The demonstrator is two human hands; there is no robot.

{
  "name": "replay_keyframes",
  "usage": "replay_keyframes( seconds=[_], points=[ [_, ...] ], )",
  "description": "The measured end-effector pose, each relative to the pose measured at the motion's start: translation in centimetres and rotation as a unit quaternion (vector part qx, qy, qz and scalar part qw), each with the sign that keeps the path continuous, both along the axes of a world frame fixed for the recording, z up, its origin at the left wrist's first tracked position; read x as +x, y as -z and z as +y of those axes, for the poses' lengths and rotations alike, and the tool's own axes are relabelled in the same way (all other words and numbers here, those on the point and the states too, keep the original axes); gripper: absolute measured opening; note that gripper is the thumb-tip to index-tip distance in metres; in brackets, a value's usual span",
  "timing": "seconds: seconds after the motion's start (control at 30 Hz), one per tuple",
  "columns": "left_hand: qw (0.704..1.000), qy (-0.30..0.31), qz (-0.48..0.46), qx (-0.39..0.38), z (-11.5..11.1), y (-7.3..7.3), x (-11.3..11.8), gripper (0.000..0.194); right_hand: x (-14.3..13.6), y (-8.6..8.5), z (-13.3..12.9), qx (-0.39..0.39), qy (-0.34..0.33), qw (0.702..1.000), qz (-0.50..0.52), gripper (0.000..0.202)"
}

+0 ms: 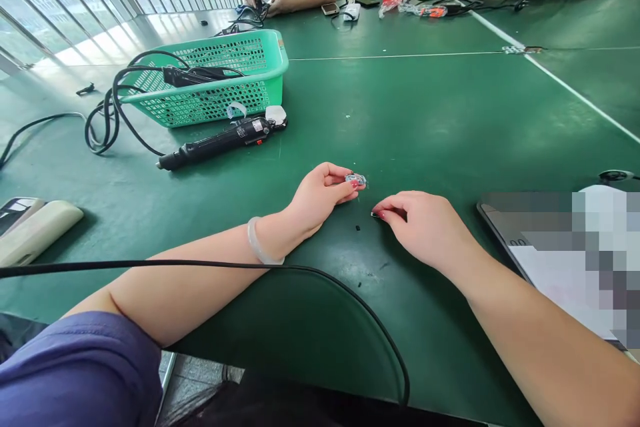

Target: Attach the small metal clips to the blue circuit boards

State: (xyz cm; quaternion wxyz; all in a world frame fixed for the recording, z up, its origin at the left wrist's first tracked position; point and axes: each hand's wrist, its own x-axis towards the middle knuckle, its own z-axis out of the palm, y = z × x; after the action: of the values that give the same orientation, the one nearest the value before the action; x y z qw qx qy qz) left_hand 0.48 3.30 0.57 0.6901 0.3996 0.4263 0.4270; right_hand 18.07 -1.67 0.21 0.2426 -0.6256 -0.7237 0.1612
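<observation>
Between the thumb and fingers of my left hand (323, 195) is a small pale-blue piece with fine detail, perhaps a little circuit board (356, 180); its exact kind is too small to tell. My right hand (425, 223), a short way to the right, pinches a tiny dark piece with a light edge (375, 215). The two hands are apart, both low over the green table (320, 320). A tiny black bit (357, 228) lies on the tabletop between them, and another speck (359, 285) lies nearer to me.
A black electric screwdriver (220, 141) lies before a green basket (200, 110) holding cables. One black cable (200, 265) crosses over my left forearm. A beige device (43, 230) sits left, a clipboard with paper (545, 267) right. Two people work across the table.
</observation>
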Motion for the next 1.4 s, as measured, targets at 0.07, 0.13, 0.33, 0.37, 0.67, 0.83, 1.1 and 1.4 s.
replay_keyframes(
  seconds=[0.07, 0.13, 0.33, 0.37, 0.67, 0.83, 1.1, 1.4],
  points=[
    [1.000, -0.003, 0.004, -0.002, 0.0, -0.1, 0.0, 0.015, -0.2, -0.2, -0.2, 0.003, -0.010, 0.999, -0.035, 0.020],
    [1.000, -0.003, 0.009, -0.003, 0.0, -0.1, 0.0, 0.015, -0.6, -0.5, -0.5, 0.024, -0.034, 0.998, -0.046, 0.013],
    [1.000, 0.002, 0.026, 0.003, 0.0, -0.1, -0.1, 0.015, -2.0, -0.4, -1.0, 0.002, -0.108, 0.991, -0.081, 0.011],
    [1.000, 0.005, 0.029, 0.006, 0.0, 0.0, -0.1, 0.016, -2.0, -0.2, -1.0, 0.007, -0.109, 0.991, -0.078, 0.014],
    [0.998, 0.047, 0.020, 0.036, -0.1, 0.2, 0.0, 0.020, -0.9, -0.5, -0.5, 0.235, 0.001, 0.972, 0.008, 0.009],
    [0.997, 0.067, 0.007, 0.044, -0.2, 0.2, -0.2, 0.022, -0.9, -0.5, -0.3, 0.228, 0.011, 0.974, 0.013, 0.010],
    [0.995, 0.079, -0.002, 0.061, -0.2, 0.3, -0.2, 0.028, -1.1, -0.5, -0.6, 0.248, 0.008, 0.969, -0.003, 0.015],
    [0.995, 0.076, -0.001, 0.068, -0.4, 0.3, -0.3, 0.024, -0.9, -0.6, -0.6, 0.263, 0.008, 0.965, -0.017, 0.017]
  ],
)
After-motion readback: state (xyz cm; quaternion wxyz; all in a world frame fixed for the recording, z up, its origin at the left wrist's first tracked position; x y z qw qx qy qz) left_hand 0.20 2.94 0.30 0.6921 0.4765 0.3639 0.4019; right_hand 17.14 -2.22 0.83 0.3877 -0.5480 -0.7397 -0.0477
